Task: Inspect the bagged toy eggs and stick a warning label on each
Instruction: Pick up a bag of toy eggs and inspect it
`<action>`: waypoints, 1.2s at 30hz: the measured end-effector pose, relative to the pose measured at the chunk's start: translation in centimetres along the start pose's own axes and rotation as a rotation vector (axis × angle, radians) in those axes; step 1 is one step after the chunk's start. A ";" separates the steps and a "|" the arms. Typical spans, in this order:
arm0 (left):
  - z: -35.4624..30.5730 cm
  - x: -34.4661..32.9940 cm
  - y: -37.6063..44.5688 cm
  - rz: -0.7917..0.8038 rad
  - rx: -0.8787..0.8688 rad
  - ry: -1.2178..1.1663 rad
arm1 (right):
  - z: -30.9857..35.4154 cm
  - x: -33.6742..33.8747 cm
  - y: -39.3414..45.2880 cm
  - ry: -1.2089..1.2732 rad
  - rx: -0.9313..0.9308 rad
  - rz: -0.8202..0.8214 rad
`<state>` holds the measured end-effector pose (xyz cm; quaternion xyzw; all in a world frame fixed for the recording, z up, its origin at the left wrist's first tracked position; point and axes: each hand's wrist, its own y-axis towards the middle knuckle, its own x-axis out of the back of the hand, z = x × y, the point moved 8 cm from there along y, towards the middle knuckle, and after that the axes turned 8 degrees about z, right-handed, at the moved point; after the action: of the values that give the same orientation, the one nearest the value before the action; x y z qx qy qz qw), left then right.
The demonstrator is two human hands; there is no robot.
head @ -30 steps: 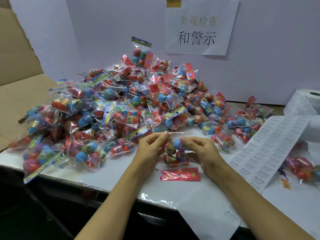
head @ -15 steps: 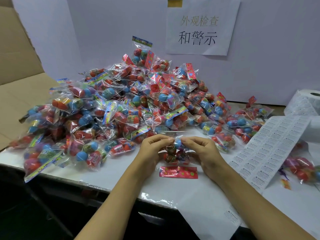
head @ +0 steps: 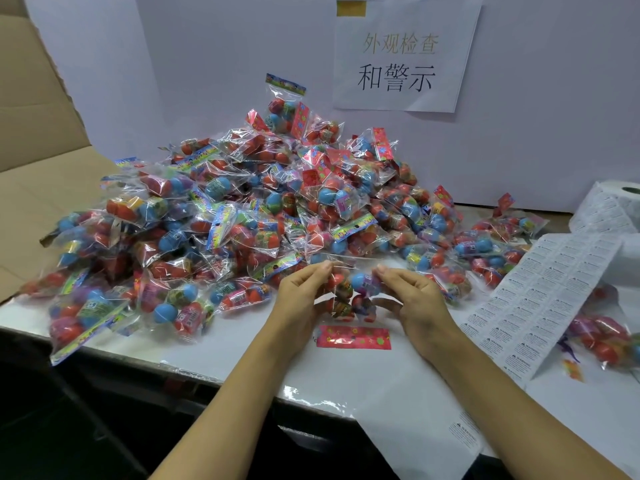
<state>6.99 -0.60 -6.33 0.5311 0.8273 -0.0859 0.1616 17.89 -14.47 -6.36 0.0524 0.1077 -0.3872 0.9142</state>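
Note:
One clear bag of toy eggs [head: 352, 299] lies near the table's front, its red header card toward me. My left hand [head: 304, 299] pinches the bag's left side and my right hand [head: 412, 299] pinches its right side, both at the far end. A big pile of bagged eggs [head: 242, 216] fills the table behind and to the left. A strip of white warning labels [head: 540, 306] runs from a roll [head: 620, 209] at the right.
A white table [head: 242, 355] has its front edge close to me. A cardboard box flap [head: 41, 168] stands at the left. A white wall with a paper sign [head: 401, 53] is behind the pile. More bagged eggs [head: 602, 337] lie at the far right. A backing sheet [head: 426, 431] overhangs the edge.
Both hands have stayed on the same bag and shifted it a little; my fingers have spread slightly apart along its far end.

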 end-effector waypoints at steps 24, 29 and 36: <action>-1.2 2.0 0.1 -0.156 -0.197 0.175 | 0.2 -2.4 -0.7 -0.059 0.026 0.268; -0.5 0.8 0.0 -0.087 -0.077 0.120 | -0.6 -3.9 -1.2 0.082 -0.115 0.414; -0.9 0.5 -0.2 -0.080 -0.092 0.121 | -0.4 -4.3 -1.6 -0.015 -0.113 0.404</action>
<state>6.43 0.04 -5.65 0.4940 0.8592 -0.0220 0.1317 13.81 -12.49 -5.74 0.0187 0.1099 -0.1895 0.9755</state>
